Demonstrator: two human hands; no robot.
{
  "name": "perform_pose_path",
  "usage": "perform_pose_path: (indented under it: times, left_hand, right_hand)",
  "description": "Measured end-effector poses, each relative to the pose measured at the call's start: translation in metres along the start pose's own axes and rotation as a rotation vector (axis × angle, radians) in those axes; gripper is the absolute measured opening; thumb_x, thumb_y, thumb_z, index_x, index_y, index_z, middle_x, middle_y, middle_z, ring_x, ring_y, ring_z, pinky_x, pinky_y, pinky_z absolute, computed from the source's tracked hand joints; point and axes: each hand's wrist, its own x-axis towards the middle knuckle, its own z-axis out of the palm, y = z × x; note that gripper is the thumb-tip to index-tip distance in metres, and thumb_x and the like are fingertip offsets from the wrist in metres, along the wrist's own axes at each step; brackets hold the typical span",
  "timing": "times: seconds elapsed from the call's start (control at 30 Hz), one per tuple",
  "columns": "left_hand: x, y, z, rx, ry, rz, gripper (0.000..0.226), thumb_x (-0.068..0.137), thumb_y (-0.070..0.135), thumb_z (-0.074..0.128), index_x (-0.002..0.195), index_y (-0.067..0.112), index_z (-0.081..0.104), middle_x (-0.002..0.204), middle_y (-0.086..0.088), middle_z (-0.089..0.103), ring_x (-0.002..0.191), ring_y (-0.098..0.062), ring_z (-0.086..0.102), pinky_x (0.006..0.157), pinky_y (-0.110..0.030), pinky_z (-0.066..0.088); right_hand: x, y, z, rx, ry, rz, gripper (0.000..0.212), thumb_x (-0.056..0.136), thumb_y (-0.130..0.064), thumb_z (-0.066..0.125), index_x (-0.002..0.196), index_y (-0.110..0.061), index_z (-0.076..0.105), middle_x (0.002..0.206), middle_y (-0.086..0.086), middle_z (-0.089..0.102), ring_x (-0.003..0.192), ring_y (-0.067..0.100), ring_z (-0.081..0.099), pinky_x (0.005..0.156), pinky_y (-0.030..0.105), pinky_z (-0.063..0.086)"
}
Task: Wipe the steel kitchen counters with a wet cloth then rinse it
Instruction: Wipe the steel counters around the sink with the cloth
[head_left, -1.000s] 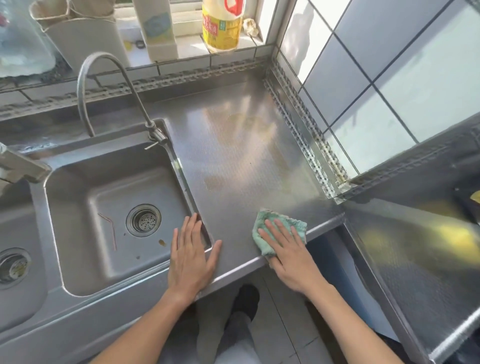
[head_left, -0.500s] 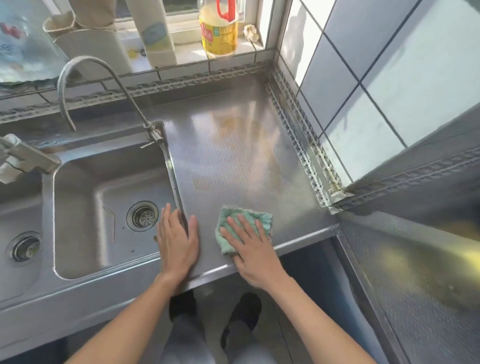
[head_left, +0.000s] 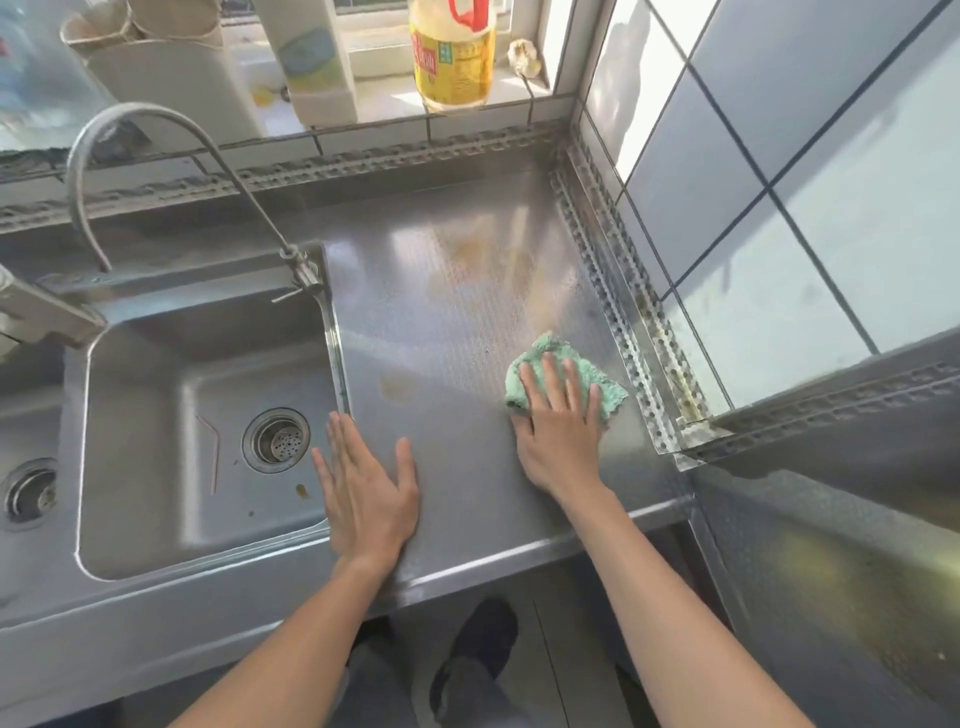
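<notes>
Wiping the counter (head_left: 457, 322) with the cloth (head_left: 566, 376).
Right hand (head_left: 558, 431) presses it flat to rub; left hand (head_left: 369, 491) lies flat, likely for balance.

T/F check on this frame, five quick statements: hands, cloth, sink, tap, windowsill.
1. The right hand presses the green cloth flat on the steel counter. True.
2. The left hand holds the tap. False: it rests flat on the counter beside the sink, fingers straight.
3. The cloth lies in the sink. False: it is on the counter, near the tiled wall on the right.
4. Water runs from the curved tap. False: no stream shows.
5. A yellow bottle stands on the windowsill. True.
</notes>
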Motion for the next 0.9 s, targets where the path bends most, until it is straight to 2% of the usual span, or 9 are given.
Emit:
perform_pose_path:
  times: [0.13,0.27,0.33,0.4,0.47,0.63,0.73,0.83,0.9]
  left_hand:
    - [-0.002,0.0,-0.002,0.002,0.003,-0.001,0.088,0.103,0.063,0.026,0.167,0.006,0.004,0.176,-0.012,0.011,0.164,-0.018,0.003,0.134,-0.042,-0.003]
    - [-0.001,0.001,-0.002,0.01,-0.011,-0.013,0.087,0.103,0.063,0.025,0.167,0.008,0.001,0.176,-0.011,0.008,0.162,-0.014,-0.001,0.134,-0.043,-0.003]
    - [-0.001,0.001,-0.002,0.019,-0.016,-0.014,0.087,0.104,0.064,0.024,0.167,0.01,-0.001,0.177,-0.01,0.007,0.162,-0.013,-0.004,0.134,-0.042,-0.003]
    - [-0.001,0.001,-0.002,0.023,-0.015,-0.011,0.087,0.104,0.064,0.023,0.167,0.011,-0.003,0.177,-0.009,0.006,0.161,-0.011,-0.007,0.134,-0.041,-0.003]
    - [-0.002,0.001,-0.002,0.026,-0.013,-0.012,0.086,0.104,0.064,0.022,0.167,0.011,-0.003,0.177,-0.009,0.006,0.16,-0.009,-0.01,0.134,-0.04,-0.003]
    - [-0.002,0.001,0.001,0.01,0.017,-0.033,0.087,0.103,0.064,0.024,0.167,0.01,-0.001,0.176,-0.008,0.009,0.148,0.01,-0.034,0.134,-0.043,0.001]
    - [-0.002,0.002,0.0,0.006,0.03,-0.046,0.087,0.103,0.064,0.025,0.167,0.01,0.002,0.176,-0.009,0.012,0.144,0.014,-0.037,0.134,-0.046,0.005]
    - [-0.001,0.002,0.0,0.018,0.009,-0.04,0.087,0.103,0.062,0.026,0.167,0.009,0.003,0.176,-0.009,0.013,0.154,0.002,-0.017,0.134,-0.043,0.003]
    - [0.0,0.002,0.0,0.026,0.003,-0.036,0.087,0.103,0.062,0.025,0.167,0.008,0.003,0.176,-0.01,0.012,0.157,-0.004,-0.008,0.134,-0.042,0.001]
  right_hand:
    - [-0.036,-0.024,0.018,-0.031,-0.005,-0.279,0.067,0.101,-0.034,0.043,0.163,-0.032,0.017,0.173,-0.005,0.003,0.159,0.022,-0.01,0.126,0.056,-0.001]
    - [-0.06,0.027,0.01,-0.095,-0.098,-0.527,0.075,0.091,-0.026,0.047,0.162,-0.033,0.022,0.172,-0.007,0.009,0.159,0.018,-0.001,0.127,0.049,0.0]
    - [-0.049,0.055,-0.005,-0.117,-0.104,-0.514,0.071,0.095,-0.03,0.047,0.162,-0.034,0.021,0.171,-0.009,0.009,0.159,0.016,0.0,0.128,0.05,0.005]
    - [-0.028,0.068,-0.018,-0.096,-0.081,-0.383,0.063,0.1,-0.041,0.037,0.161,-0.035,0.023,0.171,-0.011,0.009,0.159,0.015,-0.002,0.128,0.051,0.006]
    - [0.001,0.066,-0.026,-0.064,-0.054,-0.234,0.061,0.103,-0.048,0.027,0.162,-0.037,0.015,0.172,-0.011,0.001,0.158,0.012,-0.012,0.128,0.05,-0.001]
    - [0.072,0.008,-0.021,-0.012,0.001,-0.029,0.062,0.108,-0.044,0.033,0.163,-0.033,0.009,0.172,-0.005,-0.008,0.157,0.02,-0.017,0.126,0.051,-0.013]
    - [0.069,-0.025,-0.012,0.048,0.021,-0.114,0.062,0.105,-0.042,0.042,0.162,-0.034,0.019,0.172,-0.006,0.002,0.159,0.019,-0.01,0.126,0.049,-0.014]
    - [0.026,-0.023,-0.003,0.061,0.019,-0.32,0.065,0.099,-0.032,0.055,0.16,-0.032,0.031,0.171,-0.006,0.017,0.159,0.02,0.004,0.128,0.052,-0.001]
    - [-0.006,-0.002,0.001,0.032,-0.03,-0.44,0.065,0.098,-0.03,0.051,0.16,-0.031,0.031,0.171,-0.006,0.018,0.159,0.02,0.006,0.127,0.052,0.004]
